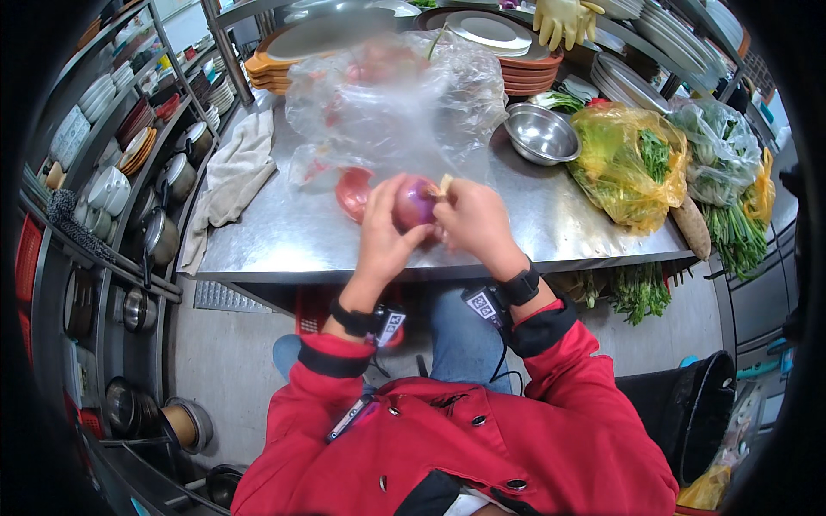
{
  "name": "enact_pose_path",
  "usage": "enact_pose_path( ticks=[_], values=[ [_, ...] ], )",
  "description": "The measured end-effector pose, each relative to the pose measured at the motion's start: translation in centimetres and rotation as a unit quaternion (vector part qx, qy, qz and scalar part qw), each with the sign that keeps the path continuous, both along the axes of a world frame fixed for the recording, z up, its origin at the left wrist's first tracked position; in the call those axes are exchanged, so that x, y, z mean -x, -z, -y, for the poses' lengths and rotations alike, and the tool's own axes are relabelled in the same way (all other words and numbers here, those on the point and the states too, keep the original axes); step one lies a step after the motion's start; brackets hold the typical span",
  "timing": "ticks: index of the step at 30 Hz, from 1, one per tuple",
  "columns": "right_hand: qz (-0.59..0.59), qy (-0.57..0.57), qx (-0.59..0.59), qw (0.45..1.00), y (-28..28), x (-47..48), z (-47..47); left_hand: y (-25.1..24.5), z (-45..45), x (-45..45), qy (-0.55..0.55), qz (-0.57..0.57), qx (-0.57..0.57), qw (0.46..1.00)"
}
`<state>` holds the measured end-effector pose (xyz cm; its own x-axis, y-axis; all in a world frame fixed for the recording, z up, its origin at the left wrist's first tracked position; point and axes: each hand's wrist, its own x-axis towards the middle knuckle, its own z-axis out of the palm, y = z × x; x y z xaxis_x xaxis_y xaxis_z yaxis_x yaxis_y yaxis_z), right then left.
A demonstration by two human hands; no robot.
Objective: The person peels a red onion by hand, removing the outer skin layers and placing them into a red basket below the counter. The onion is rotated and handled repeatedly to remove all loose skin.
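Note:
A red onion with purple skin is held above the front part of a stainless steel table. My left hand wraps around its left side, thumb underneath. At the onion's dry stem end, the fingers of my right hand pinch a pale, papery piece. Loose red onion skin lies on the steel just left of my left hand. Behind both hands spreads a large clear plastic bag, with reddish shapes inside, partly blurred by a smudge in the view.
A steel bowl stands right of the bag, beside a yellow plastic bag of greens. A long brown root vegetable lies by the right edge. A crumpled white cloth rests at left. Stacked brown dishes line the back; a black bin stands lower right.

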<state>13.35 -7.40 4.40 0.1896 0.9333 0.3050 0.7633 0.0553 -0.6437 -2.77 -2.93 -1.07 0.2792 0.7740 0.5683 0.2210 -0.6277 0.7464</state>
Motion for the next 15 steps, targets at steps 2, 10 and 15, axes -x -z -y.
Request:
enact_pose_path(
  ticks=[2,10,15],
  values=[
    [-0.003,0.029,0.043,0.999,0.4,-0.4,0.1,0.0,0.0,0.0,-0.002,0.003,0.004,1.0],
    [-0.119,-0.03,-0.029,0.992,2.4,-0.8,0.6,0.2,-0.3,0.1,-0.001,0.021,0.01,1.0],
    [-0.182,-0.089,-0.103,0.974,5.0,-0.6,-0.2,0.4,-0.3,0.0,0.034,0.062,0.076,0.995]
  ],
)
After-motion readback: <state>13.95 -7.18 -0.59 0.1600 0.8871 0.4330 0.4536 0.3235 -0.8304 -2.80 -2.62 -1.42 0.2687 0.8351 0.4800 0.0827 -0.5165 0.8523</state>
